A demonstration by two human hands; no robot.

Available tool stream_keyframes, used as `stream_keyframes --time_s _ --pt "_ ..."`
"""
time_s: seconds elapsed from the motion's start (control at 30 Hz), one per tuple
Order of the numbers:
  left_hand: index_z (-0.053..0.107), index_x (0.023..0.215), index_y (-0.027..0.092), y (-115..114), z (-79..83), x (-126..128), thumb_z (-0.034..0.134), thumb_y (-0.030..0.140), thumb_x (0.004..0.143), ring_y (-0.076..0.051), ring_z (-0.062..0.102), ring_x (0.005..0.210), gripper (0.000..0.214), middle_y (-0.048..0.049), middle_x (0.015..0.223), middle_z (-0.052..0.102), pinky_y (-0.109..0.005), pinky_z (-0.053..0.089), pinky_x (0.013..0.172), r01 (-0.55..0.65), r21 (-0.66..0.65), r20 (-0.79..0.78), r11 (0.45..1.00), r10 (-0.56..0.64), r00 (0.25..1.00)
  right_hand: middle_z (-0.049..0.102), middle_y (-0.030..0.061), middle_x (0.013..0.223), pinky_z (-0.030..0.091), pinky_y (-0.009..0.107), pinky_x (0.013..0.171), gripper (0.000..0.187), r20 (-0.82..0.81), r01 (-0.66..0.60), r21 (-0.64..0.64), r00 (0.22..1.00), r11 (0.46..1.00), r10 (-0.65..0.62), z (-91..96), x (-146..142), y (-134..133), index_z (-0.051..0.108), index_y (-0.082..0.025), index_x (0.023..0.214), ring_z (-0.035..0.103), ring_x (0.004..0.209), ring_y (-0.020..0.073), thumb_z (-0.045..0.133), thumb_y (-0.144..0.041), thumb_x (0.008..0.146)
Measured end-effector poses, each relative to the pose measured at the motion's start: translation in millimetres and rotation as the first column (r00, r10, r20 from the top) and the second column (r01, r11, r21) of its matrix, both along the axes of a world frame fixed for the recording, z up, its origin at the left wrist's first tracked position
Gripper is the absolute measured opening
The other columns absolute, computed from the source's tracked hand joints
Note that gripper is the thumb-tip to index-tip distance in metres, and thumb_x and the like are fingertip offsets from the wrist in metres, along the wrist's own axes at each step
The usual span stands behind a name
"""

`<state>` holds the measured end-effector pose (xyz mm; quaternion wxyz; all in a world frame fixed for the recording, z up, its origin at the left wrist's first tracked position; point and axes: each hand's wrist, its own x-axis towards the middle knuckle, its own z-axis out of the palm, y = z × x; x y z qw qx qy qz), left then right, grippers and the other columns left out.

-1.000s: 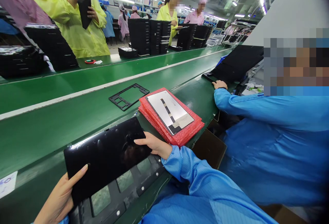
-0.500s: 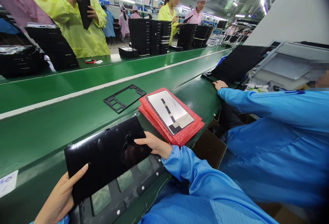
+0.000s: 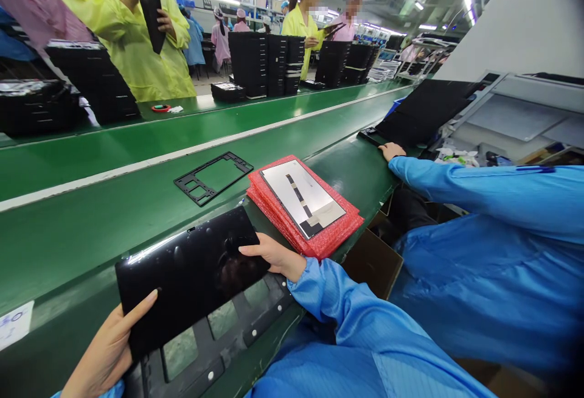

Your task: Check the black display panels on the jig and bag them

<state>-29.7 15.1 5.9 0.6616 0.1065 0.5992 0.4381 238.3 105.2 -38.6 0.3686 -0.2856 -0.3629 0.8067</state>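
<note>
I hold a glossy black panel (image 3: pixel 191 276) by its two short ends above a black plastic frame (image 3: pixel 219 340) that lies at the near edge of the green bench. My left hand (image 3: pixel 107 352) grips the panel's near-left end, thumb on top. At the right end my right hand (image 3: pixel 274 256) clasps the panel, thumb resting on its face. Just right of that hand, a silver-backed panel (image 3: pixel 303 197) lies on a stack of red bubble-wrap sheets (image 3: pixel 340 233).
A loose black frame (image 3: pixel 212 177) rides on the green conveyor belt (image 3: pixel 91 215). A co-worker in blue at my right rests a hand (image 3: pixel 390 150) by dark panels (image 3: pixel 424 112). People in yellow and pink stand beyond stacks of black trays (image 3: pixel 264 63).
The loose black frame on the belt has drifted left. The co-worker at my right has leaned back out of view. My hands and the panel have barely moved.
</note>
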Motion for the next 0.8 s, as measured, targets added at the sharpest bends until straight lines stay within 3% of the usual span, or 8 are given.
stream_keyframes --time_s 0.2,0.5,0.8 --pt "0.072 0.104 0.021 1 0.6 5 0.093 0.019 0.033 -0.034 0.065 0.102 0.074 -0.0033 0.118 0.068 -0.028 0.059 0.080 0.004 -0.001 -0.020 1.000 -0.004 1.000 0.070 0.0010 0.083 0.045 0.030 0.079 0.048 0.004 0.003 -0.002 1.000 1.000 -0.003 1.1 5 0 0.070 -0.015 0.101 0.062 0.075 0.0147 0.084 -0.032 0.058" --pt "0.069 0.113 0.023 -4 6.4 7 0.090 0.024 0.043 -0.033 0.063 0.107 0.074 -0.0030 0.113 0.071 -0.029 0.056 0.087 0.007 0.007 -0.010 1.000 -0.007 1.000 0.070 0.0015 0.083 0.046 0.031 0.078 0.048 0.020 0.011 -0.015 1.000 1.000 -0.010 7.9 7 -3 0.070 -0.015 0.100 0.063 0.076 0.0162 0.084 -0.031 0.057" --pt "0.069 0.112 0.023 -8 13.7 8 0.091 0.024 0.040 -0.032 0.064 0.106 0.076 -0.0025 0.115 0.070 -0.027 0.058 0.083 0.017 -0.014 -0.020 1.000 -0.017 1.000 0.070 0.0007 0.080 0.046 0.030 0.078 0.047 0.015 0.007 -0.014 1.000 1.000 -0.007 12.4 7 -9 0.070 -0.015 0.098 0.063 0.075 0.0153 0.085 -0.032 0.057"
